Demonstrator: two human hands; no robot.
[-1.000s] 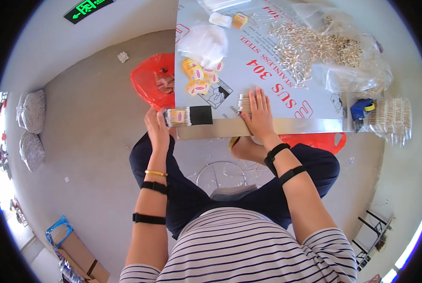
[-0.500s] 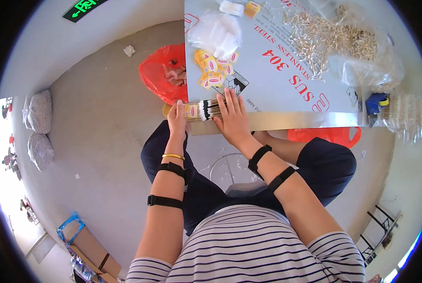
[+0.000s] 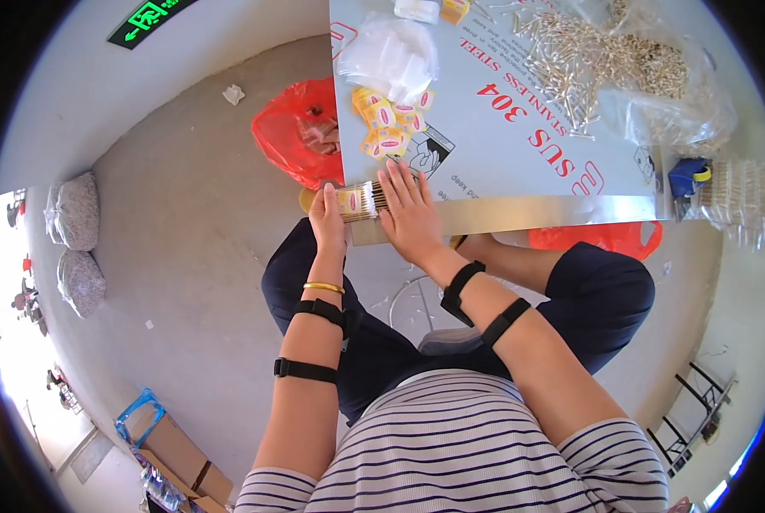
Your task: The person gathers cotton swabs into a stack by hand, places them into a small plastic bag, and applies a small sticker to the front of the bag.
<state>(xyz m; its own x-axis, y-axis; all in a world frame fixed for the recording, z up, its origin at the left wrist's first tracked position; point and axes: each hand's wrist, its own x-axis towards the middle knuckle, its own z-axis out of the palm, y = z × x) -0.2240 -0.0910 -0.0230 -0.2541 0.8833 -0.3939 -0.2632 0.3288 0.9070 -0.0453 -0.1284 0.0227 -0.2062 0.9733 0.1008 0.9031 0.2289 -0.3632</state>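
Observation:
At the table's near left corner lies a flat row of cotton swabs (image 3: pixel 368 201), with brown sticks, white tips and a yellow label card (image 3: pixel 349 202) on its left part. My left hand (image 3: pixel 326 221) grips the left end of the row, thumb along its edge; its other fingers are mostly hidden. My right hand (image 3: pixel 410 218) rests over the right end, fingers stretched out and lying flat, covering part of the sticks. Just beyond are several yellow label cards (image 3: pixel 387 142) and a stack of clear plastic bags (image 3: pixel 386 61).
Loose cotton swabs (image 3: pixel 562 81) are heaped on the steel-topped table (image 3: pixel 485 162), beside a clear bag (image 3: pixel 673 124). A blue tape dispenser (image 3: pixel 687 178) and packed swabs (image 3: pixel 733 201) stand at the right. A red plastic bag (image 3: pixel 292 128) hangs by the left edge.
My right hand has slid left toward my left hand over the swabs. The dark band that showed between the white tips is now mostly covered. The view has shifted slightly.

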